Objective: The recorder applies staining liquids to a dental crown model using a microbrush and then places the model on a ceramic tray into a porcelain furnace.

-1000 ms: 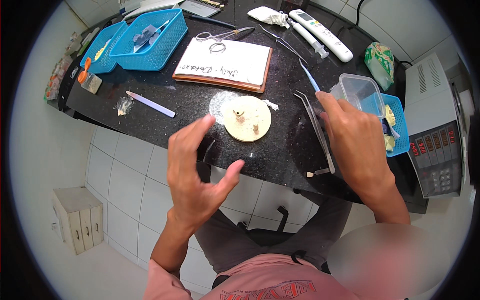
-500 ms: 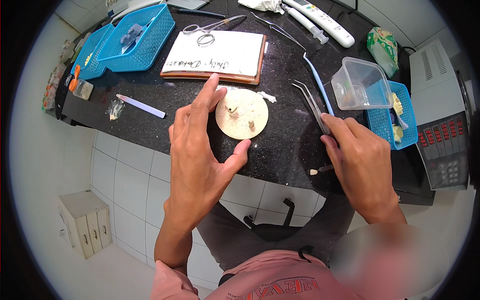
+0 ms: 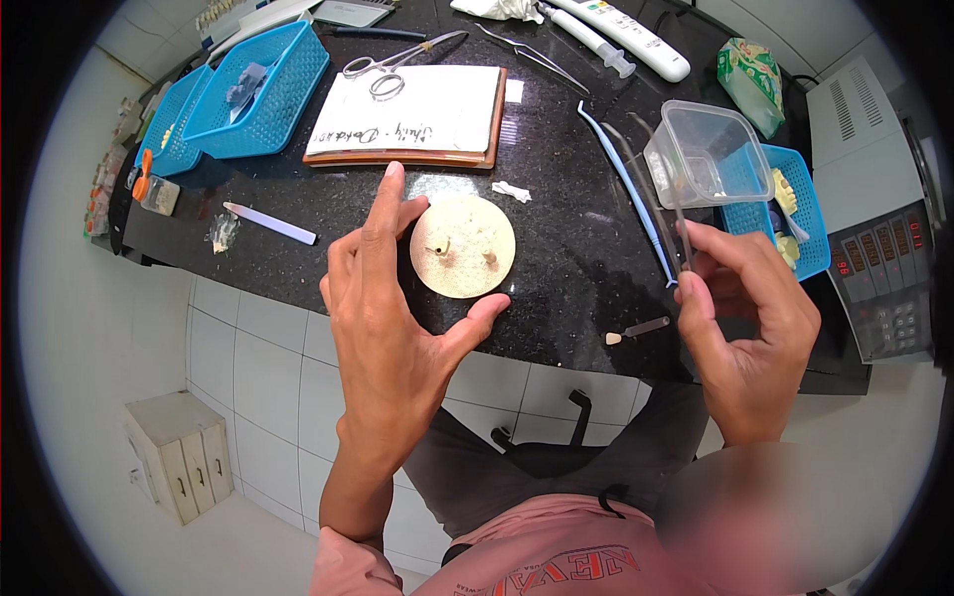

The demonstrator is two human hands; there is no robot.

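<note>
A round cream disc (image 3: 465,278) with small pegs standing on it lies on the dark counter. My left hand (image 3: 383,303) is open around its left and near sides, fingers stretched and thumb apart; I cannot tell whether it touches the rim. In my right hand (image 3: 752,313) a pair of metal tweezers (image 3: 653,179) is pinched between thumb and fingers, tips pointing away from me. The tweezers are slightly blurred. Just left of them lies a slim blue-handled instrument (image 3: 632,184). A tooth-coloured tab on a small stick (image 3: 639,330) lies near the counter's front edge.
Behind the disc are a notepad (image 3: 417,114) and scissor-handled forceps (image 3: 388,74). A clear plastic tub (image 3: 711,159) overlaps a blue basket (image 3: 810,248) at right, beside a machine (image 3: 879,248). A white file-like stick (image 3: 273,224) and more blue baskets (image 3: 263,94) are at left.
My right hand has lifted the tweezers from the counter and moved slightly right, uncovering the tab's stick. My left hand stays open by the disc. The whole view has shifted slightly.
</note>
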